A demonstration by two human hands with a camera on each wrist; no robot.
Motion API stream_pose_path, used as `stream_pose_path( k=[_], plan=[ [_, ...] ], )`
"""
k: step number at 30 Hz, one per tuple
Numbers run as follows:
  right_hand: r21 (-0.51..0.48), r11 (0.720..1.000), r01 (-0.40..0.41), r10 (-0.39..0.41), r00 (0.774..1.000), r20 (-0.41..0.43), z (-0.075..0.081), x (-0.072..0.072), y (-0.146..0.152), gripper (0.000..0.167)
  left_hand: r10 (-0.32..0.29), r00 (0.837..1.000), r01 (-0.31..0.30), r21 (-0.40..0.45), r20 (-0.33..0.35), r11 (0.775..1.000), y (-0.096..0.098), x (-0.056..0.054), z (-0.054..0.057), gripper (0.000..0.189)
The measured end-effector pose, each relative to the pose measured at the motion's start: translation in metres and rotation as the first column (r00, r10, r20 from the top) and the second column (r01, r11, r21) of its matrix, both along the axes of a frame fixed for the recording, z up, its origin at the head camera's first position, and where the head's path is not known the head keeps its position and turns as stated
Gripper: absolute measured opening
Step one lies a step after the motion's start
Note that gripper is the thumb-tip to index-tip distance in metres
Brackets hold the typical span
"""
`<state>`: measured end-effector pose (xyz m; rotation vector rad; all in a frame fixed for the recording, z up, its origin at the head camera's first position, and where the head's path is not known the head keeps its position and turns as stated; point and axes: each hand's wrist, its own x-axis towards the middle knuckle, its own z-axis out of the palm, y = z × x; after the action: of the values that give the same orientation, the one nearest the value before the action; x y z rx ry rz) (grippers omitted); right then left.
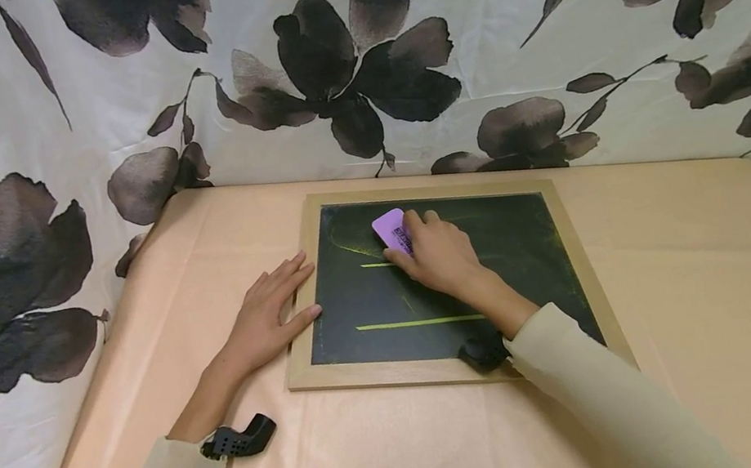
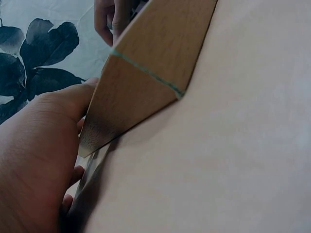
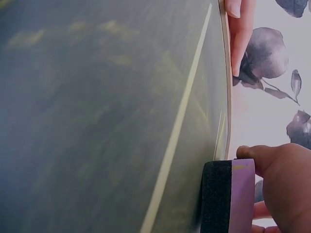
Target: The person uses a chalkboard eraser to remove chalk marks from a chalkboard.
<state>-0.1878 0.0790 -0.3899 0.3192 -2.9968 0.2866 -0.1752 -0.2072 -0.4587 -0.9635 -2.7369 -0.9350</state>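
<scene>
From the head camera I see the chalkboard (image 1: pixel 443 281) lying flat on the bench (image 1: pixel 689 281), which is covered in a peach cloth, with a floral curtain (image 1: pixel 347 65) hanging close behind and to the left. My right hand (image 1: pixel 441 256) grips a purple eraser (image 1: pixel 392 231) on the board's upper left area, just above a short yellow chalk line; a longer line (image 1: pixel 420 322) lies below, partly crossed by my right forearm. My left hand (image 1: pixel 268 314) rests flat on the cloth, fingers straight and together, tips on the wooden frame's left edge.

The left wrist view is mostly frame and cloth; the fingers are largely hidden, so I can't judge them there.

In the right wrist view, the eraser's dark felt (image 3: pixel 216 196) sits against the board, apparently touching.
</scene>
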Motion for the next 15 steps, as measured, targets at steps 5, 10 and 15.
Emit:
stream_pose_path(
  k=[5, 10, 15],
  plan=[
    [-0.001, 1.000, -0.007, 0.007, 1.000, 0.004, -0.001, -0.002, -0.010, 0.057, 0.001, 1.000, -0.001, 0.001, -0.001, 1.000, 0.000, 0.000, 0.000, 0.067],
    [0.012, 1.000, -0.011, 0.011, 1.000, -0.002, -0.002, -0.003, -0.016, 0.057, -0.001, 1.000, 0.001, -0.003, -0.009, 1.000, 0.000, 0.000, -0.001, 0.066],
    [0.013, 1.000, -0.025, 0.025, 1.000, -0.010, -0.003, -0.003, -0.022, 0.055, -0.004, 1.000, 0.004, 0.004, -0.011, 1.000, 0.000, 0.001, 0.000, 0.066]
  ],
)
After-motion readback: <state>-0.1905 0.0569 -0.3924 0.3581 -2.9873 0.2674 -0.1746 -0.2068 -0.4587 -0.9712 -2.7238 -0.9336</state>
